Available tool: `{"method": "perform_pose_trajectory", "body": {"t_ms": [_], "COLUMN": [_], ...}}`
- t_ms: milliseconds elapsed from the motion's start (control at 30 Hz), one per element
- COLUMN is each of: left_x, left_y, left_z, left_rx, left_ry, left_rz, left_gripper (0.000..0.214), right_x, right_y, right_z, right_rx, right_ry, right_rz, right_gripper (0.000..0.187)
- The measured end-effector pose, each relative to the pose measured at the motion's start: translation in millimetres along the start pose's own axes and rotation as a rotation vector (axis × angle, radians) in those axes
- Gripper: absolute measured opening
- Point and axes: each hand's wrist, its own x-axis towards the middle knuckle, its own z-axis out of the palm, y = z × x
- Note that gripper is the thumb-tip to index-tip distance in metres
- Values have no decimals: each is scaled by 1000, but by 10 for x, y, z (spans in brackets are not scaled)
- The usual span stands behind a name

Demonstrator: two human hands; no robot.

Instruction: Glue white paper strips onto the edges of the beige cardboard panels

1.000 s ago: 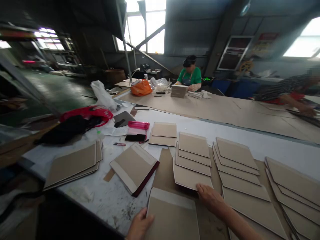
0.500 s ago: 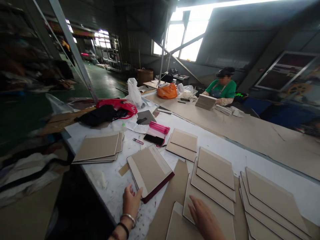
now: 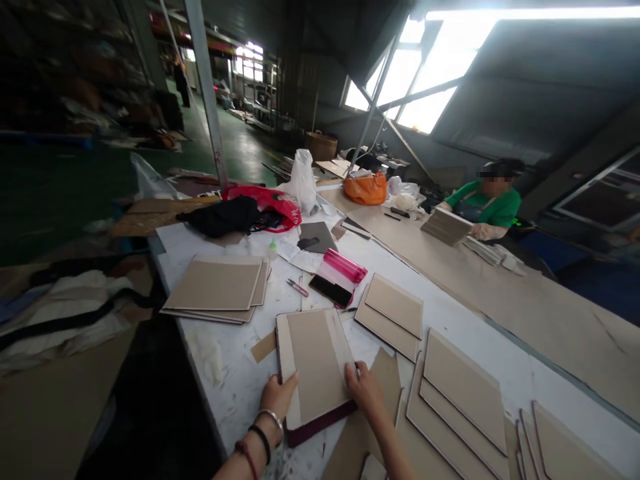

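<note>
A stack of beige panels [image 3: 314,363] with pale side strips and a dark red lower edge lies in front of me on the white table. My left hand [image 3: 280,393] grips its near left edge, thumb on the top face and fingers at the side, partly hidden. On the opposite edge, my right hand [image 3: 364,388] holds the same stack between thumb and curled fingers. Beyond it lie a black phone [image 3: 330,291], a roll of pink film [image 3: 345,265] and small pink thread snips [image 3: 298,287].
Beige panels are piled at the left [image 3: 215,283], with more overlapping panels [image 3: 465,387] at the right. A red bag [image 3: 273,203], white plastic bag [image 3: 303,180] and orange bag [image 3: 366,189] stand farther back. Across the tables a person in green [image 3: 493,200] handles a stack of boards.
My right hand has moved left from over the right-hand panels onto the stack's right edge. The stack has turned to sit straighter before me. The camera view has swung left.
</note>
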Motion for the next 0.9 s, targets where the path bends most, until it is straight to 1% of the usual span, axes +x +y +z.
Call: {"method": "perform_pose_trajectory", "body": {"t_ms": [67,133,200,267,333,433,533,567,633,733,800,900], "left_x": [-11,-63,-159,-287,-429,-603,-653,-641,-592,-527,-518,-552], "left_y": [52,117,215,359,540,822,1002,1029,1045,1030,1031,1059], "left_z": [-33,-60,-82,-113,-168,-297,-401,-412,-392,-309,-261,-238], "left_rx": [-13,-41,-77,-87,-35,124,261,310,402,474,518,576], "left_ry": [-28,-66,-131,-211,-262,-289,-400,-445,-495,-478,-489,-507], "left_rz": [23,60,102,172,265,394,517,553,600,628,633,634], "left_gripper": [12,13,16,19,23,33,36,33,27,26,31,40], "right_x": [-47,-114,-206,-330,-490,-766,-1001,-1064,-1177,-1341,-1429,-1500], "right_y": [-5,-19,-41,-72,-108,-149,-159,-160,-168,-206,-233,-243], "right_z": [30,65,92,107,120,184,329,384,468,486,441,386], "right_rx": [33,117,229,343,470,708,1005,1097,1271,1544,1677,1711], "right_ry": [-1,17,22,-7,-52,-88,-109,-129,-223,-370,-378,-349], "right_rz": [5,13,20,21,25,29,112,154,237,364,400,421], "right_gripper": [42,38,38,41,47,53,57,59,61,60,56,47]}}
